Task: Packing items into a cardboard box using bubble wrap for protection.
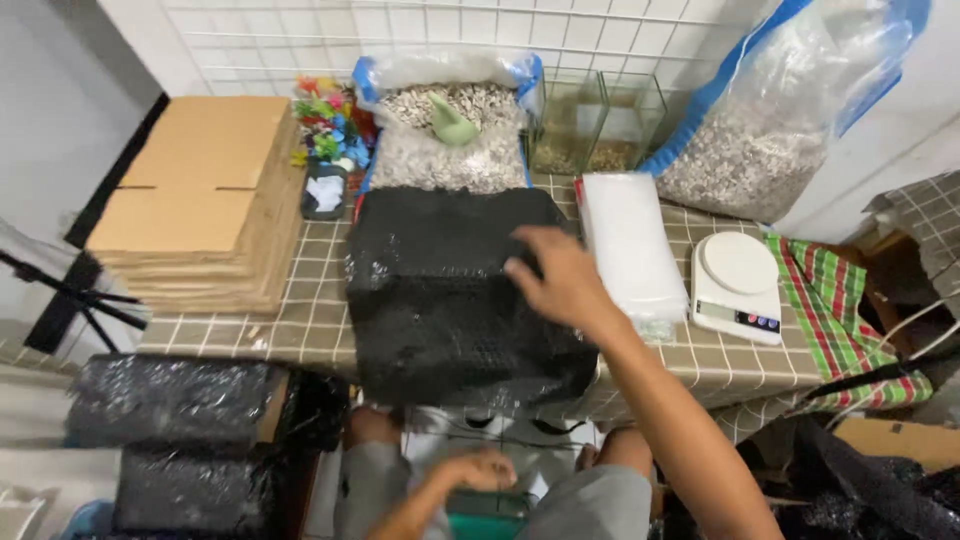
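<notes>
My right hand (556, 275) reaches out over the table with fingers spread, resting on or just above the right side of a black bubble-wrap sheet stack (450, 290). It holds nothing. My left hand (482, 470) is low near my lap, fingers curled at the rim of a green container (485, 512); whether it grips it is unclear. A stack of clear bubble bags (630, 245) lies right of the black wrap.
A stack of flat cardboard boxes (205, 200) sits at left. Behind are an open bag of gravel (450, 130) with a green scoop (452, 122), small glass tanks (600, 125), a big gravel bag (770, 120) and a white kitchen scale (738, 285). Black wrapped parcels (175, 440) lie lower left.
</notes>
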